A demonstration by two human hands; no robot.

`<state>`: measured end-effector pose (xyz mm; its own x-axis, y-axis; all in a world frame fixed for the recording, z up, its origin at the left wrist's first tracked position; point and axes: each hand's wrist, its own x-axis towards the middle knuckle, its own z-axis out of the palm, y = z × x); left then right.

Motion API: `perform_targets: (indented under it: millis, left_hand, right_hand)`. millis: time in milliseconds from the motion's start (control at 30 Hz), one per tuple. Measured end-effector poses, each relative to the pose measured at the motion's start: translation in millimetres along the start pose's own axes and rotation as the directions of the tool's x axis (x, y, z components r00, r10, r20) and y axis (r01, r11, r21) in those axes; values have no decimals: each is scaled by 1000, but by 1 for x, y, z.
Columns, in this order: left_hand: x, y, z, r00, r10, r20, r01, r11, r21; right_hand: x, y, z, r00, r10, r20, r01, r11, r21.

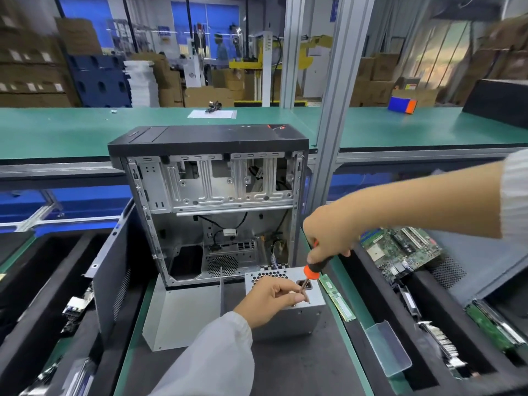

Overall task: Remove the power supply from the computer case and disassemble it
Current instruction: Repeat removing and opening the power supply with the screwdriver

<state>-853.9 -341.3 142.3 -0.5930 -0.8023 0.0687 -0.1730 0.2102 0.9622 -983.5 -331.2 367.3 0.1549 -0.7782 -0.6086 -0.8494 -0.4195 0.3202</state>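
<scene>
The open computer case (208,201) lies on the bench with its bare metal inside facing me. In front of it stands the grey power supply (285,310), out of the case, its perforated face up. My right hand (331,232) grips the orange-and-black handle of a screwdriver (310,274), whose shaft points down onto the top of the power supply near its socket. My left hand (271,298) rests on the power supply and pinches the screwdriver shaft near its tip.
A grey metal side panel (183,310) leans beside the power supply. A memory stick (337,298) lies on the green edge at right. Black foam trays hold a motherboard (400,250) at right and parts at left. A clear plastic holder (388,347) sits near right.
</scene>
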Motion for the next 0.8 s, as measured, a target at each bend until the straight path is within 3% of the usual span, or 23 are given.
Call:
perform_targets:
  millis: [33, 100, 133, 167, 200, 267, 333, 367, 533, 633, 733, 800]
  left_hand:
    - [0, 0, -1, 1000, -5, 3, 5, 1000, -21]
    - [0, 2, -3, 1000, -16, 6, 16, 999, -52]
    - [-1, 2, -3, 1000, -22, 9, 23, 998, -63]
    - [-1, 2, -4, 1000, -24, 5, 24, 998, -66]
    - [-1, 2, -4, 1000, -17, -6, 17, 998, -59]
    - [-2, 3, -4, 1000, 6, -27, -7, 999, -37]
    - [-1, 4, -4, 999, 18, -32, -19, 999, -33]
    - [-1, 4, -3, 999, 17, -31, -18, 999, -32]
    - [-1, 3, -5, 999, -24, -39, 20, 997, -78]
    - [-2, 4, -3, 999, -22, -44, 20, 998, -55]
    - [-3, 5, -1, 999, 9, -35, -11, 998, -62]
    - [-3, 5, 0, 999, 17, -31, -19, 997, -69]
  right_hand:
    - [-1, -3, 6, 982, -113, -148, 80, 974, -214]
    - [-2, -9, 19, 836, -447, -317, 167, 759, -629]
    - [-2, -11, 23, 756, -570, -322, 176, 651, -738]
    - [0, -12, 24, 716, -617, -327, 169, 608, -776]
    - [1, -12, 22, 730, -589, -346, 154, 636, -756]
    - [0, -12, 11, 850, -357, -386, 104, 834, -543]
    - [-4, -11, -2, 966, -94, -241, 15, 950, -312]
    - [-4, -10, -6, 982, -62, -177, 14, 966, -260]
    - [-4, -12, 3, 937, -208, -281, 120, 946, -301]
    - [-7, -7, 7, 934, -252, -252, 222, 965, -143]
    - [-8, -5, 12, 936, -200, -289, 206, 979, -9]
    - [-7, -4, 14, 947, -120, -299, 122, 992, -13]
